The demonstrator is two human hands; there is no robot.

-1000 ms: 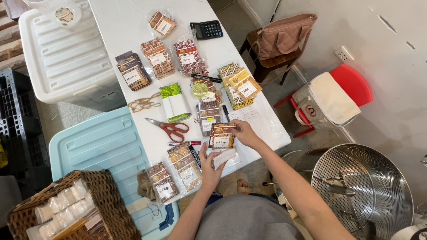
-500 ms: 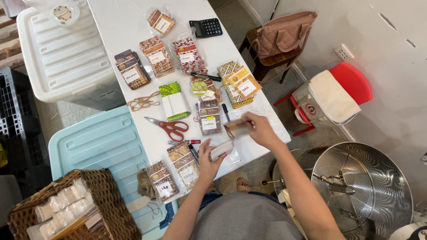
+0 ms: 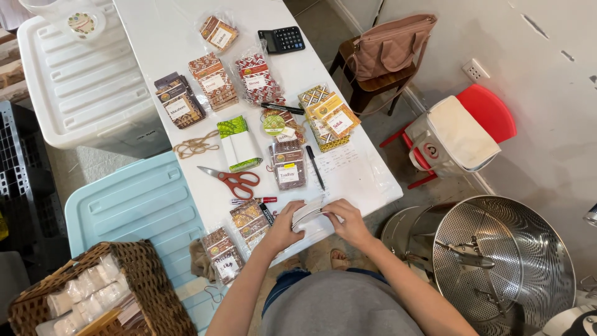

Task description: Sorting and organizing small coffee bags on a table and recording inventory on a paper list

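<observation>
Both of my hands hold a small stack of wrapped packets (image 3: 309, 213) on edge at the near edge of the white table (image 3: 155, 37). My left hand (image 3: 285, 225) grips the stack's left side and my right hand (image 3: 348, 221) covers its right side. Just left of them lie two patterned packet bundles in clear bags (image 3: 250, 223), and a red marker (image 3: 255, 200). Beyond my hands lie a sheet of paper (image 3: 343, 168), a black pen (image 3: 314, 167) and another bagged bundle (image 3: 288, 164).
Red-handled scissors (image 3: 235, 182), rubber bands (image 3: 195, 146), a green-wrapped bundle (image 3: 238, 143), several patterned bundles and a calculator (image 3: 281, 40) lie on the table. A wicker basket of white packets (image 3: 93, 292) sits on a light blue bin (image 3: 137, 205). At right stand a steel drum (image 3: 497, 261) and a red chair (image 3: 491, 112).
My hands have pulled the packet stack from the table middle toward the near edge and turned it from flat, label up, onto its edge.
</observation>
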